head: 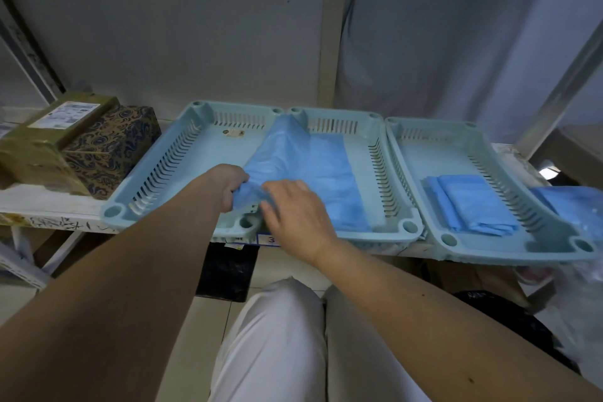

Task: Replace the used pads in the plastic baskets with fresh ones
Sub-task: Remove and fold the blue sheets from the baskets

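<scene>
Over middle basket [375, 153] | left hand [230, 186] grips blue pad [310, 160] | right hand [293, 209] flat

Only legible mark: a "3" on a blue-edged label [270, 239] on the shelf's [49, 215] front edge, lower centre.

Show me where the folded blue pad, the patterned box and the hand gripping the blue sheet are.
folded blue pad [473, 202], head view, middle of its top fold.
patterned box [111, 147], head view, its front face.
left hand [228, 184], head view, back of the hand.
</scene>
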### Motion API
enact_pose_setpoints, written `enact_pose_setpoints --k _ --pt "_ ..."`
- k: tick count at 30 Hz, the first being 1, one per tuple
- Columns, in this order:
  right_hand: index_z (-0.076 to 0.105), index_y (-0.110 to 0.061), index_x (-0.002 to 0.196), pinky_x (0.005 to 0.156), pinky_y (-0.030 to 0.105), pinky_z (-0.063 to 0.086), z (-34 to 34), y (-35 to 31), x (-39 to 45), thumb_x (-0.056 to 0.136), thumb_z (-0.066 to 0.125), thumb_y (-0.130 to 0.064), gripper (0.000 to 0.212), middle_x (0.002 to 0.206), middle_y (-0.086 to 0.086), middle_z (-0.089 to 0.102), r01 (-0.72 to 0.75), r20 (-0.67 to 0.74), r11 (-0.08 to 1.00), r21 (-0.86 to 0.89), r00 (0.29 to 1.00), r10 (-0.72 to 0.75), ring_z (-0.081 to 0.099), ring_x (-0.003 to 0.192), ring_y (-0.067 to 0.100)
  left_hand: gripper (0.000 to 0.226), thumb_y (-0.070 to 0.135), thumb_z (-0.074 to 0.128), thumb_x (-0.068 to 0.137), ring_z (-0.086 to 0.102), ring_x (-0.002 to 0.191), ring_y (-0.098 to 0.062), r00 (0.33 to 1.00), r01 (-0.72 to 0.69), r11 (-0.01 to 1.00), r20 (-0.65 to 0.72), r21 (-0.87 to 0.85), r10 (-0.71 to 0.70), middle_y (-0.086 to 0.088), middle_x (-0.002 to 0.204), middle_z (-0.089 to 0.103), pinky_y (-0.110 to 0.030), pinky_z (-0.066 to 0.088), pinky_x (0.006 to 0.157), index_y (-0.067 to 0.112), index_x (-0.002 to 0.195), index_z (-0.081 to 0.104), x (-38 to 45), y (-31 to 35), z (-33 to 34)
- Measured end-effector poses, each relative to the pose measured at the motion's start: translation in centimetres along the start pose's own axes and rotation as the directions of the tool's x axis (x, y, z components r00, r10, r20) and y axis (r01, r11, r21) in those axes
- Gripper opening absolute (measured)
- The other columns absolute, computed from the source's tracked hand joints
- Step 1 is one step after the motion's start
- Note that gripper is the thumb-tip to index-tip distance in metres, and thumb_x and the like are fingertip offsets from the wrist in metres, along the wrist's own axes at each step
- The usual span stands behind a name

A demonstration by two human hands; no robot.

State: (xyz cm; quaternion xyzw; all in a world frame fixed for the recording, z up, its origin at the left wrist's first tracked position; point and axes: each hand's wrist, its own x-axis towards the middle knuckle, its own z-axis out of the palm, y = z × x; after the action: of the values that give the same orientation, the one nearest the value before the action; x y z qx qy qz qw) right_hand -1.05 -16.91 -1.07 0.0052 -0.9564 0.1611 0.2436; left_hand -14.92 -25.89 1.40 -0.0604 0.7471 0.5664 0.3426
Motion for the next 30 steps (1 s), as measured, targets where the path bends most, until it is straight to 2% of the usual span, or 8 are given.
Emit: enact_pose_setpoints --k 2,4,7,12,15,18,23,30 --pt "0.053 -0.009 0.120 0.088 0.038 0.044 -0.7 2.3 0.7 0.095 0.045 -0.020 0.028 0.116 0.010 0.058 -0.402 -0.028 0.904 0.146 0.912 0.410 0.052 0.106 0.027 0.028 0.005 0.034 0.102 0.060 0.057 -0.026 0.999 -0.006 0.988 0.040 -0.156 0.013 -0.015 0.080 0.070 -0.028 0.052 0.045 -0.001 0.125 0.050 -0.2 0.2 0.1" --pt "0.049 -0.005 0.123 0.086 0.036 0.045 -1.9 5.8 1.4 0.092 0.046 -0.013 0.033 0.123 0.015 0.055 -0.775 0.045 0.557 0.298 0.594 0.803 0.055 0.111 0.031 0.026 0.001 0.028 0.102 0.065 0.048 -0.026 0.994 0.025 0.966 0.108 -0.258 0.003 -0.015 0.063 0.068 -0.026 0.050 0.036 -0.003 0.106 0.053 -0.6 0.3 0.2" --pt "0.045 0.000 0.132 0.084 0.034 0.045 -3.7 10.7 0.6 0.094 0.043 -0.013 0.040 0.134 0.017 0.050 -0.950 0.250 0.209 0.232 0.266 0.931 0.052 0.119 0.033 0.028 -0.004 0.028 0.100 0.067 0.051 -0.029 0.985 0.089 0.938 0.169 -0.335 -0.034 -0.018 0.082 0.062 -0.023 0.048 0.033 -0.006 0.094 0.055 -0.9 0.7 0.5" --pt "0.039 -0.003 0.137 0.086 0.039 0.050 -4.3 13.0 0.1 0.096 0.050 -0.009 0.042 0.139 0.017 0.040 -0.978 0.578 0.058 0.201 0.166 0.799 0.050 0.119 0.034 0.023 -0.001 0.029 0.100 0.068 0.050 -0.033 0.970 0.210 0.873 0.209 -0.441 -0.128 -0.032 0.096 0.058 -0.019 0.046 0.033 -0.010 0.106 0.049 0.8 0.5 0.0" --pt "0.057 0.002 0.110 0.060 0.031 0.043 -3.5 12.8 0.7 0.091 0.060 -0.018 0.027 0.103 0.020 0.063 -0.958 0.672 0.272 -0.086 0.146 0.726 0.053 0.077 0.023 0.024 0.000 0.030 0.101 0.068 0.050 -0.034 0.961 0.249 0.845 0.230 -0.472 -0.155 -0.035 0.097 0.057 -0.020 0.047 0.033 -0.013 0.106 0.049 0.9 0.5 -0.1" --pt "0.051 -0.005 0.089 0.064 0.031 0.044 -3.9 12.5 1.4 0.091 0.063 -0.026 0.023 0.072 0.011 0.047 -0.938 0.630 0.319 -0.135 0.167 0.758 0.049 0.068 0.022 0.026 0.000 0.028 0.101 0.066 0.044 -0.031 0.954 0.273 0.831 0.247 -0.485 -0.169 -0.034 0.098 0.056 -0.020 0.045 0.031 -0.014 0.101 0.050 0.8 0.5 -0.2" --pt "0.055 -0.013 0.093 0.086 0.032 0.051 -5.3 13.0 2.2 0.083 0.072 -0.026 0.024 0.087 0.006 0.056 -0.913 0.561 -0.121 0.390 0.131 0.818 0.057 0.081 0.019 0.030 0.003 0.023 0.102 0.056 0.032 -0.016 0.957 0.276 0.853 0.207 -0.442 -0.202 -0.031 0.093 0.058 -0.014 0.039 0.029 -0.010 0.096 0.050 1.2 0.6 -0.6" --pt "0.055 -0.005 0.106 0.075 0.039 0.056 -6.2 13.4 1.9 0.092 0.060 -0.011 0.016 0.094 0.011 0.065 -0.885 0.651 -0.208 0.417 0.130 0.748 0.063 0.082 0.023 0.033 0.001 0.022 0.098 0.036 0.022 -0.006 0.963 0.254 0.906 0.175 -0.338 -0.204 -0.012 0.045 0.055 -0.010 0.021 0.024 0.001 0.079 0.049 0.8 0.1 -1.3"
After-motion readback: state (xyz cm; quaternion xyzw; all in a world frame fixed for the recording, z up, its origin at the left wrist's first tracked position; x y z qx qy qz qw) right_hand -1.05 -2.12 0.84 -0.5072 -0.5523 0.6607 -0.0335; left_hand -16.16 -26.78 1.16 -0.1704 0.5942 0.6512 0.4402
